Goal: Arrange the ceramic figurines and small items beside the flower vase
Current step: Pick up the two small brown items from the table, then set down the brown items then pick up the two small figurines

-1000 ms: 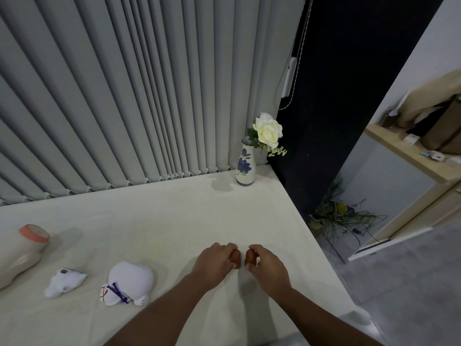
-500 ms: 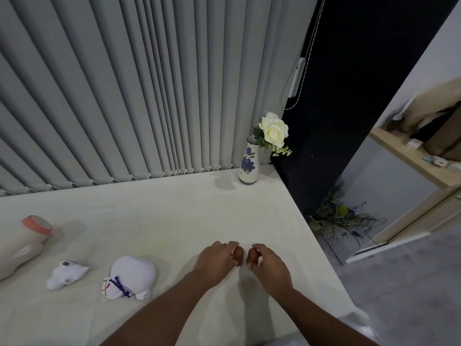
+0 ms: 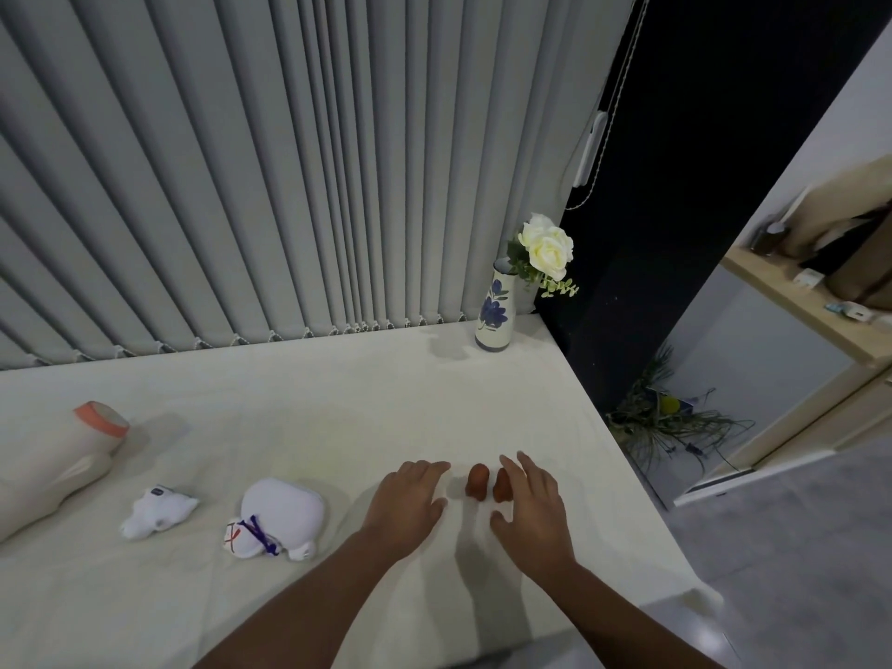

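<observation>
Two small brown egg-shaped items stand side by side on the white table. My left hand rests open just left of them, and my right hand hovers open just to their right; neither touches them. A white vase with blue flowers holding cream roses stands at the table's far right corner. To the left lie a white round figurine with a purple ribbon, a smaller white figurine and a large cream figurine with an orange rim.
Grey vertical blinds hang behind the table. The table's right edge drops to a grey floor with a dried plant bundle. A wooden shelf with small items stands at the far right.
Both hands have let go of the two brown items, which now stand on the table, and the fingers have spread apart to either side.
</observation>
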`<state>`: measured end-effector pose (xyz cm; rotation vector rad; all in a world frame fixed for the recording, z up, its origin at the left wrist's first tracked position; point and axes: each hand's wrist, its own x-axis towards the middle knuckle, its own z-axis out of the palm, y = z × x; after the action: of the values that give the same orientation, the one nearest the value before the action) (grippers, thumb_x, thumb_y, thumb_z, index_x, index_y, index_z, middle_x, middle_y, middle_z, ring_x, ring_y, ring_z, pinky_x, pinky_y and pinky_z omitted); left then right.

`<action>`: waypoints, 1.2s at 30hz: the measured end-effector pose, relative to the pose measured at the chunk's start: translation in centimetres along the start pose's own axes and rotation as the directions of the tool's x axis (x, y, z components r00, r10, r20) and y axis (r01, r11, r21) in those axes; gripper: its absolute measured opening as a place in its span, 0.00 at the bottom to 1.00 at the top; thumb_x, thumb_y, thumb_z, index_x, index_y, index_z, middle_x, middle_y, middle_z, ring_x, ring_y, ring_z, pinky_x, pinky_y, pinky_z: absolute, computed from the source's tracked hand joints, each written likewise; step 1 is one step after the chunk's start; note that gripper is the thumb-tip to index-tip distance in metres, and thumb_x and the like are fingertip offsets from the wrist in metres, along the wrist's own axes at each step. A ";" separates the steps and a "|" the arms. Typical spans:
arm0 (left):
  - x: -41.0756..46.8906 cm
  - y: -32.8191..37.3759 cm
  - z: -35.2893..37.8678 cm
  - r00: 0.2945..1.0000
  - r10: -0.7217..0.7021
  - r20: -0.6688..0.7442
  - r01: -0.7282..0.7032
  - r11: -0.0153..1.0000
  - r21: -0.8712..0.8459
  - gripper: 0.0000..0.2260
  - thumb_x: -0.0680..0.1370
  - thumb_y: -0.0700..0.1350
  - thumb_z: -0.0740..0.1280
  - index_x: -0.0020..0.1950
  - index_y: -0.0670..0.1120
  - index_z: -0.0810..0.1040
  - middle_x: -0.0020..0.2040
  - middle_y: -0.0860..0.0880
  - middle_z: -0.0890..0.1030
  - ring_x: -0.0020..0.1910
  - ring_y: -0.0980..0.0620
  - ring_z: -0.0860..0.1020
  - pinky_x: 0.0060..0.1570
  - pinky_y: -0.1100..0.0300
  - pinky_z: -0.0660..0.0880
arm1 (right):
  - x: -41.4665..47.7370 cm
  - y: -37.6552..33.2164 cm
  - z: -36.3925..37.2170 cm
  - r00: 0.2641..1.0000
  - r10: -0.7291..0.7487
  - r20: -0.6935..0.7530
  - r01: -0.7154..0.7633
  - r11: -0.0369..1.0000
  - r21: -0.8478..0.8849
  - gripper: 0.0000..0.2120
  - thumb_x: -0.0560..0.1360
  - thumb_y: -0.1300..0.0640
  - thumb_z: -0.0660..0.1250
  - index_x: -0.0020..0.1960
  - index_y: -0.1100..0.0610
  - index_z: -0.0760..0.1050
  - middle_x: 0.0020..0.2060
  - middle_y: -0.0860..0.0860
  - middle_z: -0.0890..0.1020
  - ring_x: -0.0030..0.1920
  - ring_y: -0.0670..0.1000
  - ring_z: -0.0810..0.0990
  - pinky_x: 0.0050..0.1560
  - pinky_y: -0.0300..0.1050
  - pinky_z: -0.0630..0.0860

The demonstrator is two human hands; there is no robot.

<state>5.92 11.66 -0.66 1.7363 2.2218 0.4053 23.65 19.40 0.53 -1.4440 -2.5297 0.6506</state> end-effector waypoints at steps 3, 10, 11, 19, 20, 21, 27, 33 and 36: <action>-1.3 -1.8 -0.8 0.996 -0.003 -0.087 0.002 1.000 -0.005 0.20 0.77 0.48 0.62 0.69 0.49 0.68 0.65 0.49 0.75 0.65 0.47 0.72 0.64 0.53 0.68 | -0.7 -1.4 0.4 0.999 -0.036 -0.002 0.036 0.999 0.003 0.31 0.75 0.45 0.64 0.74 0.47 0.57 0.77 0.47 0.57 0.75 0.53 0.54 0.75 0.50 0.56; -5.0 -6.6 -4.9 0.941 -0.023 -0.337 0.032 0.999 0.019 0.20 0.74 0.52 0.55 0.61 0.47 0.75 0.57 0.48 0.81 0.57 0.45 0.79 0.57 0.51 0.75 | -1.9 -8.0 2.4 0.994 -0.101 -0.029 0.103 0.993 0.059 0.31 0.75 0.42 0.62 0.75 0.47 0.57 0.77 0.47 0.56 0.75 0.53 0.53 0.75 0.52 0.53; -5.8 -7.5 -5.5 0.934 -0.039 -0.354 0.050 0.999 0.019 0.20 0.74 0.51 0.55 0.61 0.47 0.75 0.57 0.48 0.81 0.57 0.46 0.79 0.57 0.51 0.75 | -2.1 -9.2 2.9 0.994 -0.106 -0.023 0.108 0.991 0.078 0.31 0.76 0.42 0.62 0.75 0.46 0.56 0.77 0.46 0.55 0.76 0.53 0.52 0.75 0.52 0.53; -13.2 -17.2 -8.8 0.887 -0.230 -0.400 0.247 0.969 -0.008 0.19 0.75 0.52 0.53 0.59 0.47 0.75 0.57 0.48 0.81 0.58 0.46 0.78 0.59 0.58 0.67 | -3.5 -18.3 7.0 0.967 -0.251 0.036 0.244 0.960 0.139 0.31 0.74 0.39 0.62 0.74 0.44 0.56 0.77 0.44 0.53 0.76 0.51 0.50 0.75 0.50 0.53; -14.0 -18.2 -9.1 0.880 -0.253 -0.402 0.272 0.962 -0.010 0.19 0.74 0.52 0.53 0.59 0.47 0.76 0.56 0.48 0.81 0.57 0.46 0.78 0.58 0.58 0.67 | -3.7 -19.3 7.7 0.963 -0.265 0.050 0.257 0.958 0.126 0.32 0.74 0.38 0.61 0.74 0.44 0.57 0.77 0.44 0.53 0.76 0.52 0.51 0.75 0.50 0.53; -14.6 -18.9 -9.3 0.876 -0.274 -0.398 0.293 0.956 -0.013 0.20 0.74 0.52 0.53 0.59 0.47 0.76 0.56 0.48 0.81 0.56 0.46 0.78 0.58 0.56 0.69 | -3.8 -20.1 8.2 0.958 -0.279 0.062 0.272 0.956 0.107 0.32 0.74 0.37 0.61 0.74 0.44 0.57 0.77 0.44 0.54 0.76 0.52 0.51 0.75 0.50 0.53; -17.9 -23.8 -10.1 0.895 -0.337 -0.292 0.357 0.934 0.015 0.19 0.70 0.51 0.57 0.59 0.49 0.75 0.56 0.48 0.81 0.54 0.44 0.79 0.49 0.52 0.77 | -4.5 -24.8 12.1 0.942 -0.318 0.109 0.317 0.948 0.031 0.35 0.70 0.36 0.64 0.73 0.44 0.58 0.77 0.48 0.55 0.75 0.55 0.55 0.74 0.51 0.56; -18.9 -26.9 -9.7 0.920 -0.348 -0.182 0.366 0.928 0.076 0.28 0.62 0.44 0.77 0.60 0.49 0.73 0.59 0.44 0.79 0.55 0.42 0.79 0.48 0.49 0.79 | -5.1 -26.5 15.3 0.955 -0.215 0.203 0.247 0.958 -0.146 0.42 0.62 0.32 0.66 0.71 0.49 0.63 0.74 0.55 0.65 0.72 0.63 0.63 0.69 0.63 0.61; -18.9 -27.7 -9.6 0.934 -0.322 -0.153 0.340 0.934 0.113 0.32 0.59 0.46 0.78 0.60 0.50 0.70 0.58 0.43 0.80 0.52 0.42 0.81 0.46 0.50 0.80 | -4.9 -26.7 16.7 0.976 -0.168 0.137 0.199 0.948 -0.250 0.43 0.54 0.30 0.68 0.63 0.50 0.73 0.66 0.55 0.76 0.66 0.62 0.72 0.58 0.62 0.74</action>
<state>-18.10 -13.55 -1.69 1.3873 2.6351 0.3010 -0.39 -1.36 -2.15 -1.2509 -2.8871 0.3883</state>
